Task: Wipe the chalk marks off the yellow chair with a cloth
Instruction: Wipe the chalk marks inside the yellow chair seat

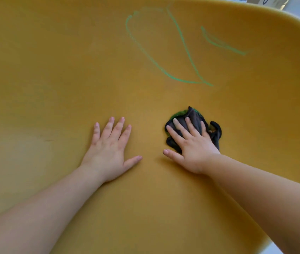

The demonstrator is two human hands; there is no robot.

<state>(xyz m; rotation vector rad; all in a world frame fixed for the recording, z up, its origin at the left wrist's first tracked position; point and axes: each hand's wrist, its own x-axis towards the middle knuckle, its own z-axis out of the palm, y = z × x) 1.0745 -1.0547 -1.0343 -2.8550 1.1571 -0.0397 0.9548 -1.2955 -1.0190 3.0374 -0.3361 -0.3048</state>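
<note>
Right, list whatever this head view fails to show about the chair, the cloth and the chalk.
- Yellow chair: legs and outer edges cut off by the frame.
- Cloth: mostly hidden beneath the right hand.
- Chalk marks: the topmost strokes are too faint to trace.
- Chair surface beneath the left hand and both forearms: hidden.

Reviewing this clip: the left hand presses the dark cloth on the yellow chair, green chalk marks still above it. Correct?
Not quite. The head view shows the right hand pressing the dark cloth; the left hand lies flat and bare on the yellow chair. Green chalk marks remain above.
</note>
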